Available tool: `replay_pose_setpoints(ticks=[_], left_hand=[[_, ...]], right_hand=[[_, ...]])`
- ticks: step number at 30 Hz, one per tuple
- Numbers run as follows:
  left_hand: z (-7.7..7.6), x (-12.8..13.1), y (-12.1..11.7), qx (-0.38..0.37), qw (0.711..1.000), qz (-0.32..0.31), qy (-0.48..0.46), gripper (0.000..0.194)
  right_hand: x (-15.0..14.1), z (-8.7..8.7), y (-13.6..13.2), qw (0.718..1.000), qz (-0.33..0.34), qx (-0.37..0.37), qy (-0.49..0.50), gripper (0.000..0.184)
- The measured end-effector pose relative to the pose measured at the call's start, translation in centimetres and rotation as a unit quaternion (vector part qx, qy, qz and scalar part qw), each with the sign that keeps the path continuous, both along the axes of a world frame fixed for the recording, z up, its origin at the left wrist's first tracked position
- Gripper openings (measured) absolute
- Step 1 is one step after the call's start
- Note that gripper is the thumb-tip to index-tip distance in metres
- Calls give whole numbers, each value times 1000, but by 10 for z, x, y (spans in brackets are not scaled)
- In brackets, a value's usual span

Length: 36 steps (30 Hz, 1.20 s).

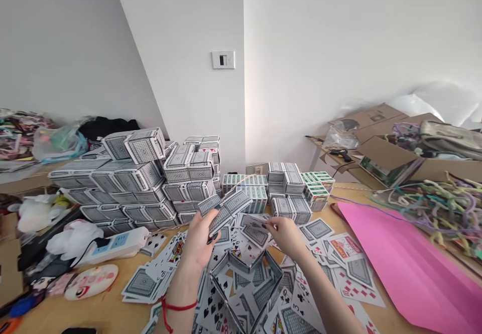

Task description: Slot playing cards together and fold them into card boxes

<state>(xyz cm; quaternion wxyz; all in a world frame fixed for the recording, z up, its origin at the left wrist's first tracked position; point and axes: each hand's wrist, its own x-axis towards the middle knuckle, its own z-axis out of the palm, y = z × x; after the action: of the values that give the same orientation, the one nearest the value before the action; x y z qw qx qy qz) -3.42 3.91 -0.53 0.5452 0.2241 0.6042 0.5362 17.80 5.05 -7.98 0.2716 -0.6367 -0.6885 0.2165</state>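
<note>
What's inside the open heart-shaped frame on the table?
Inside the heart-shaped frame, overlapping loose cards are visible, several showing grey patterned backs. They cover the tabletop there, so I can't see what lies beneath them or the faces of the face-down ones.

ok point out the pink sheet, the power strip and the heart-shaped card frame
Pink sheet (406, 263): head view, middle.
Power strip (115, 244): head view, top face.
Heart-shaped card frame (229, 302): head view, left wall.
</note>
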Motion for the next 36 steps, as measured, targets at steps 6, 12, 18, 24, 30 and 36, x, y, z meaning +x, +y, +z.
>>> replay_pose_setpoints(ticks=[6,12,18,24,30,36], left_hand=[[-2,2,2,16,1000,6,24,89],[2,5,0,51,996,0,74,80],[1,7,0,79,997,1,26,68],[-9,8,2,74,996,-9,-44,56],[-8,13,2,95,992,7,-81,53],[-3,22,-2,115,991,32,-59,49]], right_hand=[[1,7,0,986,-102,14,128,37],[0,38,-13,945,-36,-41,323,37],[-1,59,-27,907,27,-66,415,36],[-3,69,-35,874,51,-24,482,42],[-10,74,-37,872,-4,24,488,48],[-14,76,-37,863,20,-5,505,41]])
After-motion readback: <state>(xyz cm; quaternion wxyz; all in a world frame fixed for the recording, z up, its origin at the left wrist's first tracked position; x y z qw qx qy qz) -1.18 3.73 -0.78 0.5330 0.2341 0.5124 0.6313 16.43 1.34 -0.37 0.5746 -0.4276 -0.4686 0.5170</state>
